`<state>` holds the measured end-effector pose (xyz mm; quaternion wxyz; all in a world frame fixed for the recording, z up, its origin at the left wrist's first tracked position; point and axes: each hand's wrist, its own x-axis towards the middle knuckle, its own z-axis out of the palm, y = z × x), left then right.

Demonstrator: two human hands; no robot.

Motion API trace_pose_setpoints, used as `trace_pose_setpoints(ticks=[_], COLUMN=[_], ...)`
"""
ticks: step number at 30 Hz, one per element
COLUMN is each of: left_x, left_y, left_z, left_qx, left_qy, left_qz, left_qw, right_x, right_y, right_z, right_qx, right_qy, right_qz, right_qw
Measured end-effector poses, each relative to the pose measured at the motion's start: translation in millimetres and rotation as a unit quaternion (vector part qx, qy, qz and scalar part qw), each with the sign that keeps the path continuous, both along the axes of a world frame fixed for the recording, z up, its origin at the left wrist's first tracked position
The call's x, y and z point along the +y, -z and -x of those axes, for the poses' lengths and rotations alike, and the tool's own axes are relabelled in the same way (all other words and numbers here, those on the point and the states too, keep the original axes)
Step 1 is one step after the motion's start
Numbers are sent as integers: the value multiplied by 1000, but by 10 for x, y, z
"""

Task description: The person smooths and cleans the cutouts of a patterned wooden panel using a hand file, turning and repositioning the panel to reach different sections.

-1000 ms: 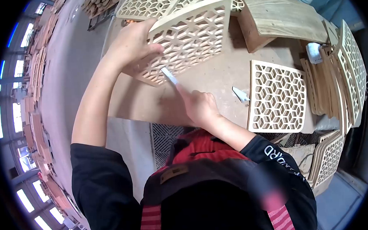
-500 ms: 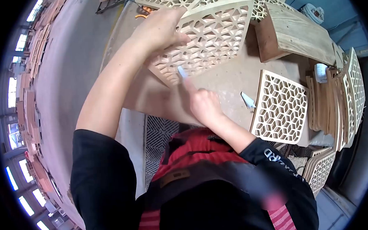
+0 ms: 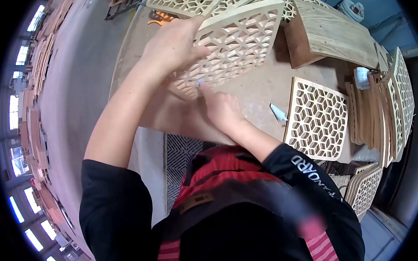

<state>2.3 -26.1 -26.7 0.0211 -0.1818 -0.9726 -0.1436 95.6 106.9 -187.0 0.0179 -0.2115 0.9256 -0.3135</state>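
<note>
A pale wooden lattice panel point(image 3: 241, 24) is tilted up off the workbench. Its left edge is gripped by my left hand point(image 3: 170, 46), fingers closed round it. In front of the panel's lower left part is my right hand point(image 3: 223, 109), closed on a small pale-blue strip point(image 3: 201, 83) whose tip reaches the lattice openings. Most of that strip is hidden by the fingers, so its exact kind cannot be made out. To the right, a pale pointed piece point(image 3: 278, 112) lies on the workbench point(image 3: 258, 91), beside a second lattice panel point(image 3: 316, 119) lying flat.
More lattice panels point(image 3: 184, 2) lie at the back, near an orange-handled tool point(image 3: 161, 18). A wooden box point(image 3: 337, 34) stands at back right. Several panels stand stacked on edge point(image 3: 364, 114) at far right, with others point(image 3: 364, 189) below the bench.
My right hand has moved slightly up and left, and the strip's tip has gone further against the lattice, with less of it showing. The left hand keeps its hold on the panel.
</note>
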Motion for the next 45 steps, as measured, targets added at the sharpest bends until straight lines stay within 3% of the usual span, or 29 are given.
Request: trace_pose_setpoints(ticks=[2, 5, 6, 11, 14, 20, 24, 27, 30, 34, 40, 43, 45], left_x=[-22, -22, -23, -15, 69, 17, 43, 56, 58, 51, 129, 83, 63], left_y=[14, 19, 15, 51, -61, -7, 16, -21, -9, 25, -75, 4, 44], left_z=[39, 33, 33, 40, 13, 4, -4, -20, -14, -7, -56, -24, -21], left_qx=[-10, 12, 10, 10, -52, -3, -4, -25, -5, -9, -21, 29, 40], left_qy=[0, 5, 5, -9, -48, -30, -31, -37, -35, -37, -42, -25, -22], left_qz=[-3, 0, 4, 3, 30, 18, 23, 19, 24, 31, 16, 21, 31], left_qw=[1000, 1000, 1000, 1000, 997, 999, 999, 999, 999, 999, 999, 999, 998], right_x=[24, 362, 451, 206, 98, 461, 255, 69, 314, 453, 21, 326, 470], right_y=[93, -339, -260, -90, 81, -312, -159, 169, -254, -130, 129, -141, -154], right_z=[19, -265, -343, -128, -30, -411, -98, 9, -251, -430, 20, -306, -422], right_qx=[44, -6, 30, -14, -4, -49, -45, 37, -59, -39, 80, -90, -74], right_qy=[-3, -26, -29, 1, 6, -23, -18, 17, -21, -24, 38, -6, -17], right_qz=[2, -63, -12, -4, 27, 11, 34, 54, -5, 33, 95, 57, 44], right_qw=[999, 998, 999, 1000, 1000, 998, 998, 998, 998, 998, 992, 994, 996])
